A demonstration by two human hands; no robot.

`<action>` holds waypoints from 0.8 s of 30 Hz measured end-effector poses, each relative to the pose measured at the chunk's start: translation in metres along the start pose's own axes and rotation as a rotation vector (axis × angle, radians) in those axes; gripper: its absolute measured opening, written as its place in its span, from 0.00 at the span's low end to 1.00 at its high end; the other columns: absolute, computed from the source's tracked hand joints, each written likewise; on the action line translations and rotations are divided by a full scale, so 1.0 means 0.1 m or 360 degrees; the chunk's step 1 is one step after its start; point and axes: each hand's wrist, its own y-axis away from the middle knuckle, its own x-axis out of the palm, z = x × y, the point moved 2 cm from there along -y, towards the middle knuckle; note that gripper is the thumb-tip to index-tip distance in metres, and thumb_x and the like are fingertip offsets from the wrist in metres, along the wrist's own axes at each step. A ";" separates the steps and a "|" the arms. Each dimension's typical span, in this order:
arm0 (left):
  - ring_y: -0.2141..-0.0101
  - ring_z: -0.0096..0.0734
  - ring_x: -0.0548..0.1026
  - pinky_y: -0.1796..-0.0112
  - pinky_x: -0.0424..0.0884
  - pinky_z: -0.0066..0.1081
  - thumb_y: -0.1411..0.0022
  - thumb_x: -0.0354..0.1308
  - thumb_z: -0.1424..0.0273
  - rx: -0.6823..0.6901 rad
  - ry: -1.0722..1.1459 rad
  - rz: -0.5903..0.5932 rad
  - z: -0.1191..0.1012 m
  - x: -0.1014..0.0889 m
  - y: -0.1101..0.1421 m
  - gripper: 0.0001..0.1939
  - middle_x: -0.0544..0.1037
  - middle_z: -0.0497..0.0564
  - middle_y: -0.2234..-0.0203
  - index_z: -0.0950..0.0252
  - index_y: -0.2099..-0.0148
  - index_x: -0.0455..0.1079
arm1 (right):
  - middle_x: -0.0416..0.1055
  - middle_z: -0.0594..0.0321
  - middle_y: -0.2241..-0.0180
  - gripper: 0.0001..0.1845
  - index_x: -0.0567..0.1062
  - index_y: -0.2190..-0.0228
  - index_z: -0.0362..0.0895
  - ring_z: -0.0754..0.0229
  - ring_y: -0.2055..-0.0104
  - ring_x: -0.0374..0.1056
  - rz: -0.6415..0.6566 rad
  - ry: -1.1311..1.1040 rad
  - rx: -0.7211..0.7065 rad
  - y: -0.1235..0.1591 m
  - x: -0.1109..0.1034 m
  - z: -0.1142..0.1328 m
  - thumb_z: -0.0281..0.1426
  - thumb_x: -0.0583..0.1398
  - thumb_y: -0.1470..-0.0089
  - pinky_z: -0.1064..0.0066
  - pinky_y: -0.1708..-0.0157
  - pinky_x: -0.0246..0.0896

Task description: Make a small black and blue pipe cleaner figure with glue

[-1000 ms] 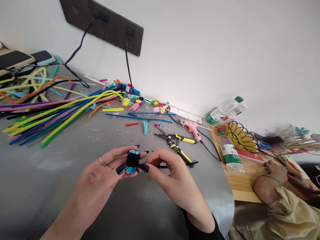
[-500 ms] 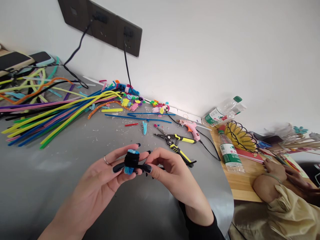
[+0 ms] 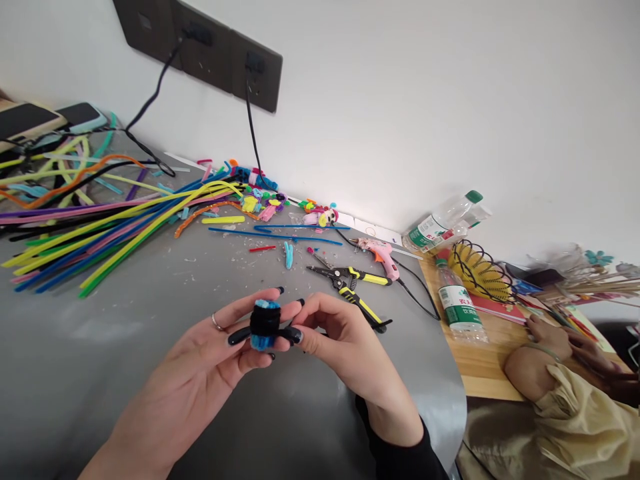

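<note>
Nearer me than the pliers (image 3: 346, 277), my left fingers (image 3: 250, 303) grip the now-straighter blue roll (image 3: 262, 342), right fingers (image 3: 318, 343) pinching its black strip (image 3: 265, 321), seemingly keeping the wrap snug.

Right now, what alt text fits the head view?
Left hand holds a blue-and-black fuzzy bundle; right hand pinches close beside it. Beyond, on a gray table, lie pliers, a pink glue gun and colorful pipe cleaners.

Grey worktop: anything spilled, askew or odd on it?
Mostly untidy: pale specks, a short red piece and a folded light-blue piece lie scattered near the pliers. The pink glue gun lies with its nozzle close to a blue stem; whether it's hot, I can't tell.
</note>
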 end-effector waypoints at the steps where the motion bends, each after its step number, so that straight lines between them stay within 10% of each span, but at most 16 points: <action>1: 0.66 0.38 0.89 0.65 0.85 0.22 0.44 0.78 0.70 -0.0008 -0.0003 0.0001 0.00 0.00 0.00 0.18 0.91 0.54 0.60 0.60 0.50 0.88 | 0.77 0.64 0.68 0.22 0.78 0.67 0.46 0.62 0.66 0.68 0.0000 -0.0015 0.0015 0.00 0.00 -0.01 0.50 0.74 0.44 0.70 0.64 0.62; 24: 0.72 0.36 0.84 0.83 0.78 0.22 0.39 0.75 0.65 -0.0113 -0.0063 0.0162 0.07 -0.07 0.01 0.19 0.88 0.53 0.61 0.53 0.45 0.86 | 0.78 0.65 0.67 0.23 0.82 0.67 0.45 0.61 0.63 0.69 0.0002 -0.0168 0.0060 -0.03 -0.02 -0.04 0.50 0.78 0.51 0.71 0.60 0.63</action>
